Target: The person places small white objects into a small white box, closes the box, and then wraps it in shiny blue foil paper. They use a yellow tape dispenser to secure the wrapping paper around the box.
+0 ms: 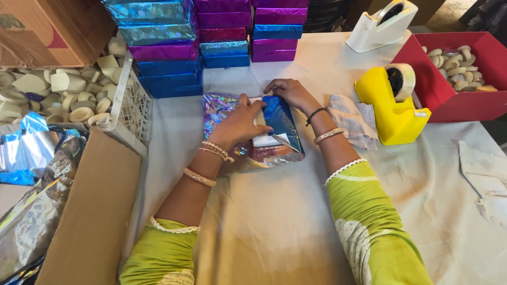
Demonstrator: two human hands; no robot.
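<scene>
Two hands work at the middle of a wide table (296, 221) covered in a pale, stained cloth. Far across it stands a stack of wrapped boxes (200, 42) in shiny blue and purple foil. At the far left sit a cardboard carton (47, 26) and a white plastic crate (132, 100) heaped with empty tape cores (58, 92). At the far right a red tray (449, 100) holds more cores, with a yellow tape dispenser (391, 105) beside it and a white tape dispenser (380, 24) farther off. A crumpled cloth (351, 119) lies just left of the yellow one.

Between the hands, near the table's centre, lies a small box (266, 138) on a sheet of holographic foil wrap (222, 108); a blue flap is folded over the top and a strip of the white box shows underneath. The left hand (240, 124) presses down on the wrap and the box's left side, fingers spread and bent, gripping nothing. The right hand (290, 92) lies on the box's far edge, fingers flat and curled over the fold, pinning the foil.

To do this fold well, I judge the foil should be pulled taut against the box's edges and creased sharply, both hands holding it flat so the slippery sheet does not spring back.
</scene>
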